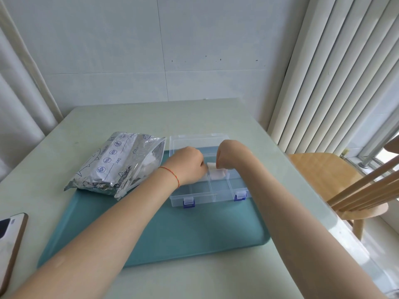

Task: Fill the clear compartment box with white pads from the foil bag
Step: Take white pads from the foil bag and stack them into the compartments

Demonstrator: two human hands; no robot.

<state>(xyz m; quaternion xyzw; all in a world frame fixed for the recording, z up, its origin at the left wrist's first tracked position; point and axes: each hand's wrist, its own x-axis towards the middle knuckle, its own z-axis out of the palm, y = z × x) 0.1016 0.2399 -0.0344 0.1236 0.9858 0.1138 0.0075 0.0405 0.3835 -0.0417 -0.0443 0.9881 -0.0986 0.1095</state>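
I see a pale green table [151, 117] carrying a teal tray [194, 229]; at the table's left edge lies a phone [10, 240] with a wood-toned rim, partly cut off by the frame; a light wooden chair [336, 180] stands at the right, just beside white vertical blinds [336, 72]; a white tiled wall [151, 50] rises behind.

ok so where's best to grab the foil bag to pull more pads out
Probably by the open mouth edge of the foil bag, coming from the right, the box side: the bag lies flat with its mouth facing the clear compartment box.
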